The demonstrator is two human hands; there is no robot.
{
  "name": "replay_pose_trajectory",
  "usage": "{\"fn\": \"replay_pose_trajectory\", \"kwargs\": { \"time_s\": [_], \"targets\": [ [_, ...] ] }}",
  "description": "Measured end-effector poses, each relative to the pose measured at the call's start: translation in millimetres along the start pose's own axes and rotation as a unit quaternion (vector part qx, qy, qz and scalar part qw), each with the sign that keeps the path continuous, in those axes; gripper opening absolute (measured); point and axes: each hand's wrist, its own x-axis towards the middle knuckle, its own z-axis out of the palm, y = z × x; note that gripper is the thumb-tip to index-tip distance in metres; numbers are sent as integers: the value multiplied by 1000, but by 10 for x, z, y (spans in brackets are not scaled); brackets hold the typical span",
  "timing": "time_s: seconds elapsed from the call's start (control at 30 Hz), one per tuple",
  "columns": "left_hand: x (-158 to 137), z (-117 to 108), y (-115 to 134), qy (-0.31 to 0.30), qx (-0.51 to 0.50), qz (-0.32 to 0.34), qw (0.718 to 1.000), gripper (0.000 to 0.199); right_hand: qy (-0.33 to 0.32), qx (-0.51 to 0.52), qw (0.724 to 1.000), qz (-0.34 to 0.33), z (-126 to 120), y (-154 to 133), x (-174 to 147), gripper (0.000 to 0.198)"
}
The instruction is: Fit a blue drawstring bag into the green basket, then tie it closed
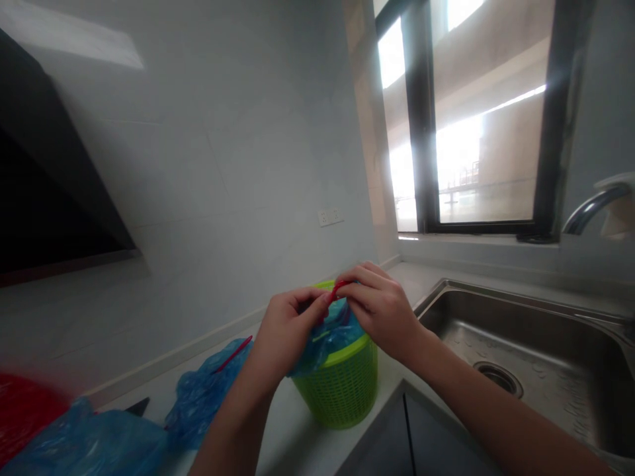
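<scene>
A light green perforated plastic basket (342, 387) stands on the counter below my hands. It holds a translucent blue plastic bag (317, 347), part of which hangs over its rim. Above the basket, my left hand (292, 324) pinches a red drawstring (339, 288) between thumb and fingers. From the other side, my right hand (380, 305) has its fingers closed on the same drawstring. My hands cover much of the basket's top, so how the drawstring joins the bag is hidden.
More blue plastic bags (201, 393) lie on the counter at left, one with a red strip (234, 354). A blurred red bag (24, 413) is at the far left. The steel sink (526, 390) is right of the basket, under a faucet (592, 208). The wall (238, 165) rises behind.
</scene>
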Motion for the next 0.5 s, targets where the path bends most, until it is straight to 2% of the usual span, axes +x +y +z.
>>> {"fn": "replay_pose_trajectory", "kwargs": {
  "time_s": [0.07,0.17,0.3,0.4,0.5],
  "targets": [
    [2,-32,7,-38,-75,-49,995,35,-4,6,1000,20,5,-1,1,22],
    [6,-60,4,-41,-178,-99,978,34,-50,44,996,52,7,-37,7,20],
    [28,-53,-12,-18,-230,-102,968,28,-84,57,992,78,29,-89,11,9],
    [56,-37,-24,-1,-235,-96,967,24,-64,41,992,98,54,-100,14,14],
    [93,-31,-48,47,-228,-81,969,25,-42,61,990,121,55,-100,27,18]
  ]
}}
